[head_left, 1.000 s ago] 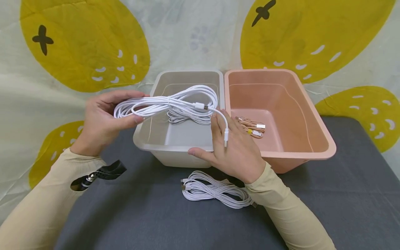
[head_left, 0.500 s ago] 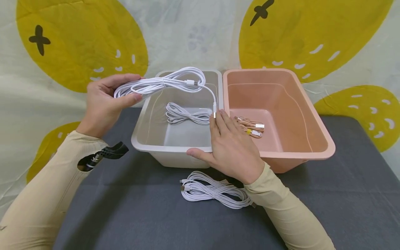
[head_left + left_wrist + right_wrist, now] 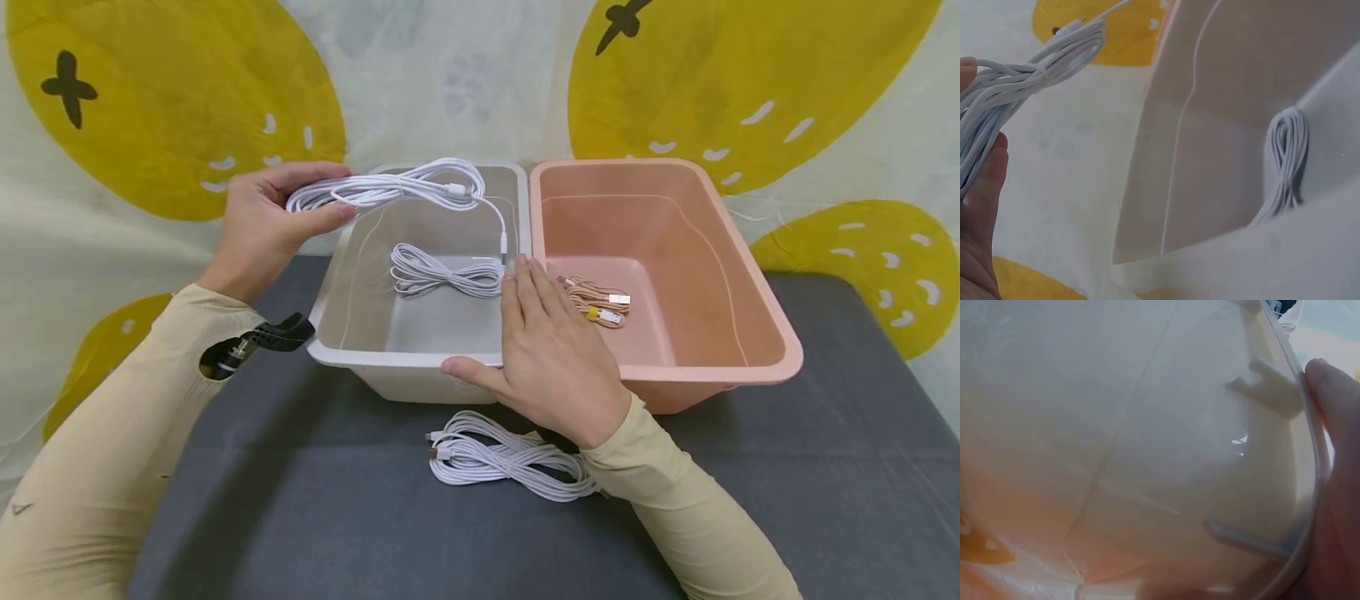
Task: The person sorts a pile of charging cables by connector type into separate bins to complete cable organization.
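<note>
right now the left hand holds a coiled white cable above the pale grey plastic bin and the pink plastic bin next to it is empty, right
Not quite. The left hand does hold the coiled white cable above the pale grey plastic bin, but the pink plastic bin is not empty: the head view shows a small bundle of orange cables lying on its floor.

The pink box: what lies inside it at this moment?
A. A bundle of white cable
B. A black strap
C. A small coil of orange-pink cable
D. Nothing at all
C: a small orange-pink cable coil lies on the floor of the pink box, while the white bundles are elsewhere: one in the grey box, one held by the left hand, and one on the table.
</note>
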